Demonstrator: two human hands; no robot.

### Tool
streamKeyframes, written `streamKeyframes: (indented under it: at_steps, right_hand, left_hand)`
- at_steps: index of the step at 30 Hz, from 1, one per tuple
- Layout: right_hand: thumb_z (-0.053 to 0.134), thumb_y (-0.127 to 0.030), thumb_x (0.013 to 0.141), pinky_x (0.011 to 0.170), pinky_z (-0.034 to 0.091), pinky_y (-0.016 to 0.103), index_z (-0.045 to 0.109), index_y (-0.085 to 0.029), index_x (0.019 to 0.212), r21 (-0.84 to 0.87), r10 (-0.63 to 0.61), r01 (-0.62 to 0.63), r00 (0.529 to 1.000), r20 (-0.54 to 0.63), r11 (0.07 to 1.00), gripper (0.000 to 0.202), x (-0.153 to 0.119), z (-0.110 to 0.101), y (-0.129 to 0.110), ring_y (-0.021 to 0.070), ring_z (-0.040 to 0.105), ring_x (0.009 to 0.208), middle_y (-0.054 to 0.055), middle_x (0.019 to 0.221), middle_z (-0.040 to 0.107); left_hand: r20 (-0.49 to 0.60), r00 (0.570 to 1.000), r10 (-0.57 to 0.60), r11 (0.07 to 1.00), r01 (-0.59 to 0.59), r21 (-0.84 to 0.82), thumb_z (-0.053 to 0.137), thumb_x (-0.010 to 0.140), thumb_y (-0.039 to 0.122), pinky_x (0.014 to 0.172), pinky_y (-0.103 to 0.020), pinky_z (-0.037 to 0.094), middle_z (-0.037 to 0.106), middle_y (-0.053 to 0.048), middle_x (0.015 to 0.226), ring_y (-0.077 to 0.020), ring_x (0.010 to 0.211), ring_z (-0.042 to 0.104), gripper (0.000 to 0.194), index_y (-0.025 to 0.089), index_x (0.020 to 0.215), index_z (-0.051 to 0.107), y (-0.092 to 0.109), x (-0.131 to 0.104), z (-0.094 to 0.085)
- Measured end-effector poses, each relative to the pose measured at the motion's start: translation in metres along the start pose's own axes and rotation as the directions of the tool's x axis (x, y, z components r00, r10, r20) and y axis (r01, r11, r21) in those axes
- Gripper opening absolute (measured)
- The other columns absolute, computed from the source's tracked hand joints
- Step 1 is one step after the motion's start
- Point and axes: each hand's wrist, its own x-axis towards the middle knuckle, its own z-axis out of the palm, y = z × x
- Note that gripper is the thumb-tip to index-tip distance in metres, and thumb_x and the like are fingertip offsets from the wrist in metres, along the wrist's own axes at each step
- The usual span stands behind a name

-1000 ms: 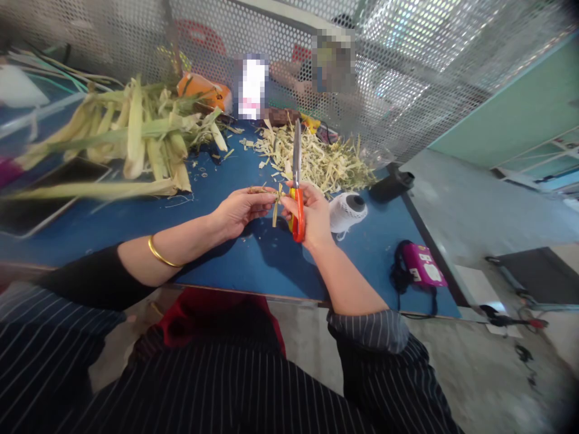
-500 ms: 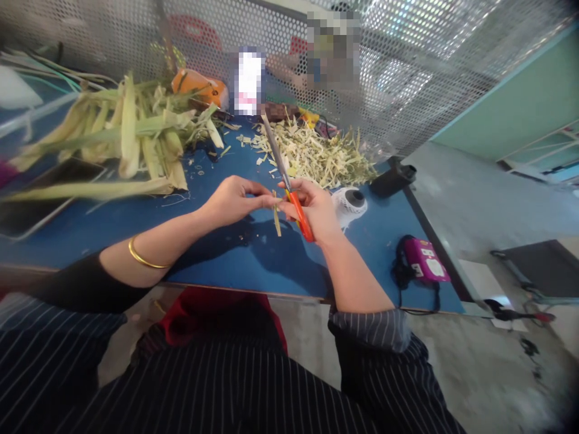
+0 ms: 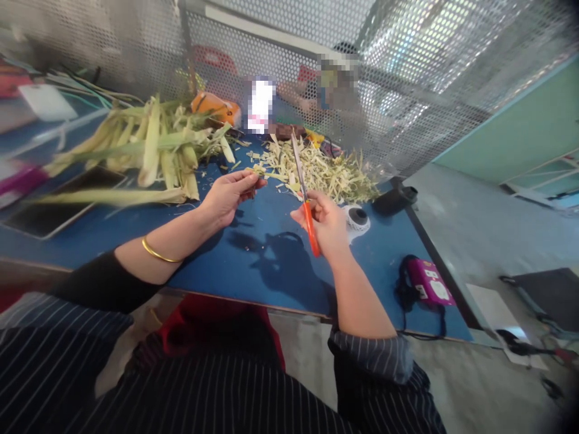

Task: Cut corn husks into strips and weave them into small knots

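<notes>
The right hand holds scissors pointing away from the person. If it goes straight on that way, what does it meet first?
Probably the pile of cut husk scraps: the scissors in the right hand already point into it, though depth is hard to judge.

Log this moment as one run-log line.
left hand: pinching leaf strip | right hand: gripping orange scissors, blades closed | hands apart

From where I stand no word, brand or number can be read anywhere: the pale patches on the pink device (image 3: pixel 429 283) at the table's (image 3: pixel 253 265) right end are too blurred and small to make out.
</notes>
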Motion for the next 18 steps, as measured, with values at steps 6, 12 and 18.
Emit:
streamKeyframes:
  at_steps: [6,12,18]
  right_hand:
    - [0.077,-0.049,0.065,0.066,0.047,0.033,0.066,-0.022,0.105,-0.366,0.000,0.056,0.989,0.151,0.929,0.049,-0.0059,-0.0003,-0.0036,0.0160,0.057,0.066,0.000,0.075,0.064]
    - [0.072,-0.051,0.070,0.064,0.045,0.031,0.067,-0.022,0.104,-0.406,0.018,0.029,0.994,0.110,0.913,0.045,-0.0045,0.0014,-0.0034,0.0151,0.054,0.063,0.000,0.072,0.062]
    - [0.071,-0.052,0.070,0.063,0.044,0.030,0.068,-0.021,0.105,-0.384,0.013,0.025,0.995,0.096,0.923,0.047,-0.0044,0.0024,-0.0019,0.0148,0.053,0.062,-0.001,0.071,0.062]
  left_hand:
    - [-0.089,0.993,0.079,0.988,-0.090,-0.127,0.072,0.078,0.027,0.074,-0.022,0.050,0.072,-0.001,0.082,-0.0107,0.080,0.066,0.010,0.019,0.081,0.068,0.0023,0.0060,-0.0046]
    - [-0.065,0.991,0.114,0.989,-0.120,-0.086,0.070,0.081,0.029,0.078,-0.023,0.050,0.074,-0.002,0.092,-0.0117,0.088,0.067,0.009,0.020,0.081,0.068,-0.0025,0.0013,-0.0015]
    - [-0.024,0.996,0.091,0.994,-0.093,-0.059,0.068,0.082,0.028,0.079,-0.024,0.049,0.074,-0.003,0.096,-0.0114,0.088,0.068,0.009,0.020,0.082,0.070,-0.0062,-0.0016,0.0008]
